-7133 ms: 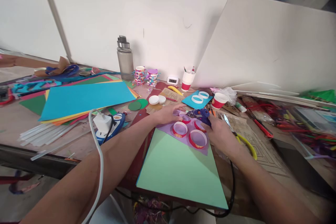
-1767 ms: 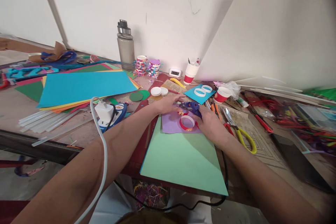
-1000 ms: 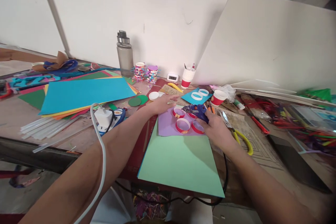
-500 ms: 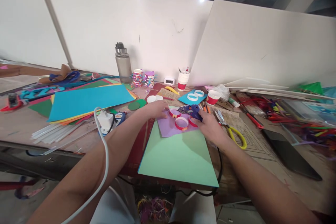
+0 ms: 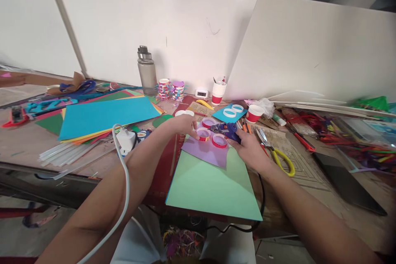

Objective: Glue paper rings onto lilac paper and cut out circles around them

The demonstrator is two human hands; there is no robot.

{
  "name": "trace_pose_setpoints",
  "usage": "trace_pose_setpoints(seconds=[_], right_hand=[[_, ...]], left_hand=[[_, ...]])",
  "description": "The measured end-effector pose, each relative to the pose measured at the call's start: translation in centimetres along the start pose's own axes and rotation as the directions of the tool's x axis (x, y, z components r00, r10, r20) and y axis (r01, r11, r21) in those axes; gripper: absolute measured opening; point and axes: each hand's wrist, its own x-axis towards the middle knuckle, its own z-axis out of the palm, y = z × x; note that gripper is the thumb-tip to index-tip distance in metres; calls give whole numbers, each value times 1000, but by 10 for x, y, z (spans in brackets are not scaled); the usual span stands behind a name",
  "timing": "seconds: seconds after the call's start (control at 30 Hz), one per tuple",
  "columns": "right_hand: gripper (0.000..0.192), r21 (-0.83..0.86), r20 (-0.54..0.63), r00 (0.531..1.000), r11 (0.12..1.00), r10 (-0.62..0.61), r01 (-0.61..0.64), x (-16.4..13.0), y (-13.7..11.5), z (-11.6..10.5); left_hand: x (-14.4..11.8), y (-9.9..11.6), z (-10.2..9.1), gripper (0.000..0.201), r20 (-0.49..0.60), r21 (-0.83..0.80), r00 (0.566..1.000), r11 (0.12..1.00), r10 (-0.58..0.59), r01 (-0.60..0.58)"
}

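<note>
My right hand [image 5: 249, 148] is closed round a dark blue hot glue gun [image 5: 229, 130]. The gun's nozzle points left over three red-and-white rings, which look cut from paper cups. These rings stand on a sheet of purple paper [image 5: 206, 156]: a back one [image 5: 208, 120], a left one [image 5: 203, 138] and a right one [image 5: 219, 145]. At the purple sheet's left edge, my left hand [image 5: 185, 125] is closed, its fingertips against the left ring. Beneath lies light green paper [image 5: 213, 189]. Whether the nozzle touches a ring cannot be made out.
Yellow-handled scissors [image 5: 283, 161] and a black tablet-like slab [image 5: 348, 183] lie rightward. Behind are a blue sheet [image 5: 219, 116] with two white rings, a paper cup [image 5: 254, 114] and stacked cups [image 5: 218, 93]. Leftward are coloured sheets [image 5: 105, 117], clear glue sticks [image 5: 66, 152] and a white cable [image 5: 126, 181].
The purple sheet has turned clockwise with its three rings, and the left hand is by the left ring. The glue gun stays in my right hand above them. The view has shifted slightly.
</note>
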Motion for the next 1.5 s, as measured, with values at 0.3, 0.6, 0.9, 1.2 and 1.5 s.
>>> trace_pose_setpoints(seconds=[0.3, 0.6, 0.9, 1.2, 1.5], right_hand=[[15, -77, 16, 1000, 997, -1, 2, 0, 1, 4], [24, -55, 44, 999, 998, -17, 19, 6, -8, 9], [16, -97, 119, 993, 995, -25, 37, 13, -17, 14], [13, -352, 167, 984, 936, 55, 7, 17, -36, 6], [14, -517, 237, 960, 856, 149, -5, 17, -65, -12]], left_hand=[[12, -17, 12, 86, -81, -339, 933, 870, 351, -357], [23, -26, 27, 91, -140, -384, 897, 812, 419, -440], [27, -26, 32, 84, -185, -423, 881, 774, 436, -471], [26, -25, 31, 87, -154, -436, 896, 785, 416, -439], [29, -26, 33, 85, -155, -468, 868, 738, 472, -485]])
